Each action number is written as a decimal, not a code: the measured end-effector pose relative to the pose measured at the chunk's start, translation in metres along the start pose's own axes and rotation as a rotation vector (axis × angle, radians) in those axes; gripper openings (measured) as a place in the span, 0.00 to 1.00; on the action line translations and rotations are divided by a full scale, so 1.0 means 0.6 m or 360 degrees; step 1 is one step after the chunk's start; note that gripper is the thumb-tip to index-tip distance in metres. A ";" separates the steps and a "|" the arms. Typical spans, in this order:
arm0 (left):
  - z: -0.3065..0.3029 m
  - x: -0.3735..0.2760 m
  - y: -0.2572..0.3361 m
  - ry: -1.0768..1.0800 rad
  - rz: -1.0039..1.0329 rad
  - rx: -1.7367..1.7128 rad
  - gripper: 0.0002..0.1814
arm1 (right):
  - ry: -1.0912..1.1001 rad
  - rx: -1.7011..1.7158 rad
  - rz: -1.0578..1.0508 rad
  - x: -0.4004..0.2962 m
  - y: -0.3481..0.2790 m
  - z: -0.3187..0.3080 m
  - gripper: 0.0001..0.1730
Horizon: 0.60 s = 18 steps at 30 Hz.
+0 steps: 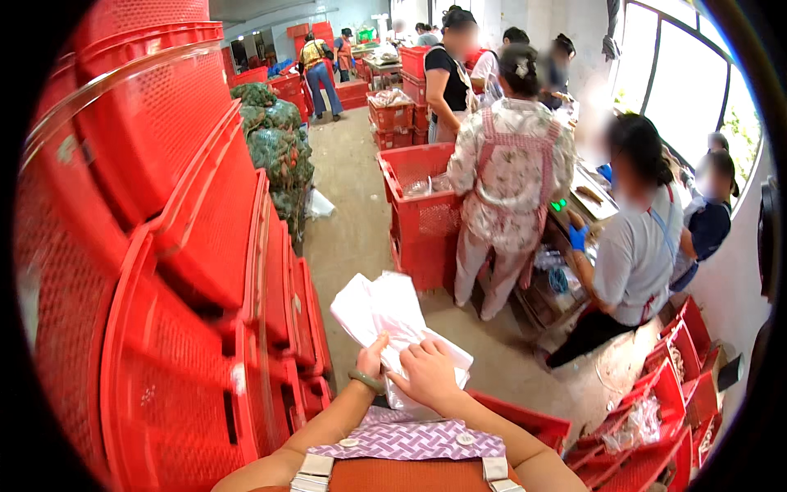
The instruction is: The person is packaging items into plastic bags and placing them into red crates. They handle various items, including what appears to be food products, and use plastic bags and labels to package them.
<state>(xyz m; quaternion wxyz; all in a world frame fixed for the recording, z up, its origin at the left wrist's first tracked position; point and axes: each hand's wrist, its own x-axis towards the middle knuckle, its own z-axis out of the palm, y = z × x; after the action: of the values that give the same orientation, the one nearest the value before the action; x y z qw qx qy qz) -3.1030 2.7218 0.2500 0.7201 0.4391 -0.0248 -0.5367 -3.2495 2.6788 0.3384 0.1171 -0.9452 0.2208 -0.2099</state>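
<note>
In front of my apron (399,440) I have a bundle of thin white plastic bags or sheets (384,307), folded and fanned out at its far end. My left hand (372,358), with a green bangle at the wrist, grips the bundle's left edge, thumb on top. Spread over the upper side of the bundle is my right hand (427,369), its fingers bent and touching the white material. The fingers beneath the bundle are hidden.
Tall stacks of red plastic crates (184,357) rise close on my left. Filled net sacks (276,147) stand beyond them. A stacked red crate (424,227) and a person in a patterned top (516,154) are ahead. Workers line a table (596,203) at right; low crates (639,418) lie lower right.
</note>
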 end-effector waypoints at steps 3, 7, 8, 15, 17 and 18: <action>0.016 0.169 0.065 0.0063 0.0123 -0.0096 0.18 | 0.0017 -0.0053 -0.0193 0.137 0.084 0.061 0.14; -0.009 0.393 0.193 -0.0009 -0.0028 -0.0329 0.18 | 0.0006 0.0117 -0.0361 0.336 0.147 0.123 0.11; 0.002 0.439 0.233 0.0043 0.0013 -0.0330 0.18 | 0.0055 0.0127 -0.0380 0.395 0.169 0.125 0.09; -0.046 0.666 0.435 0.0228 0.0012 -0.0236 0.20 | -0.0005 0.0330 -0.0364 0.658 0.255 0.161 0.13; -0.063 0.756 0.449 0.0283 0.0037 -0.0254 0.20 | 0.0091 0.0345 -0.0349 0.705 0.293 0.193 0.16; -0.062 0.798 0.460 0.0305 0.0033 -0.0257 0.21 | 0.0066 0.0329 -0.0295 0.722 0.314 0.201 0.16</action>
<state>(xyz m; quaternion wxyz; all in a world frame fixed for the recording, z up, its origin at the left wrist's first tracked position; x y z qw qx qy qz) -2.6743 2.3741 0.2004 0.7576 0.4288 0.0830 -0.4851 -2.9120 2.3270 0.3219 0.1893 -0.9399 0.1122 -0.2610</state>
